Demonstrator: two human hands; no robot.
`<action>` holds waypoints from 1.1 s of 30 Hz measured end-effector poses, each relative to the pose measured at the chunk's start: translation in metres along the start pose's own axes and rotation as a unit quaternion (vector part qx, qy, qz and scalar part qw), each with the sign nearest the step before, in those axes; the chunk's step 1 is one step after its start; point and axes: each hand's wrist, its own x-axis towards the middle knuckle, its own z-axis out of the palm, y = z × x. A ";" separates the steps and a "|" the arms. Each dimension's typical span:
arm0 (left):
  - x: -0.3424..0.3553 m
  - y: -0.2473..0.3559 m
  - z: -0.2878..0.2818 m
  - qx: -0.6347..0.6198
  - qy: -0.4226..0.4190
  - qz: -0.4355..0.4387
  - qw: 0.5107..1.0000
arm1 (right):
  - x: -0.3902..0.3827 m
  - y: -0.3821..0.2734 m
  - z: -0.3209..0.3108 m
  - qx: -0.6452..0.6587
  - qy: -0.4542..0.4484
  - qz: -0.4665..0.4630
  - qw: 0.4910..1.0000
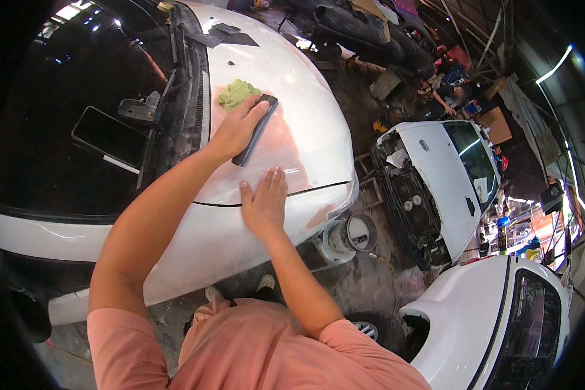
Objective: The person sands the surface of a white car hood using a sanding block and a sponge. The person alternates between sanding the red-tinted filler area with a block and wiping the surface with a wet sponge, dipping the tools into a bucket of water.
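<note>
My left hand (236,130) is closed around a long dark grey sanding block (256,133), which lies against the white car hood (312,123). Beneath the block spreads a pinkish patch (279,146) of filler or primer on the paint. A crumpled yellow-green cloth (238,95) rests on the hood just beyond my left fingers. My right hand (264,200) lies flat with fingers stretched out, across the seam between hood and fender. Dark sheets (231,36), probably sandpaper, lie farther up the hood.
A phone (109,135) lies on the windshield at left. Below the car's front corner stands a bucket (360,232) on the floor. At right are a white car with its front stripped (429,188) and another white car (468,312). A person (450,97) sits farther back.
</note>
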 end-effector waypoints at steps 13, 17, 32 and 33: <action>0.011 -0.005 -0.016 -0.017 0.046 -0.046 0.998 | -0.023 0.018 -0.008 0.048 -0.011 -0.170 0.984; 0.009 0.008 -0.010 -0.009 0.033 -0.066 0.997 | 0.075 0.150 0.007 -0.042 0.001 -0.022 0.999; -0.003 0.009 0.005 0.124 -0.094 -0.138 0.978 | 0.157 0.276 -0.002 0.018 0.071 0.227 0.971; -0.005 0.008 0.006 0.151 -0.131 -0.141 0.969 | 0.153 0.273 0.000 0.006 0.074 0.229 0.971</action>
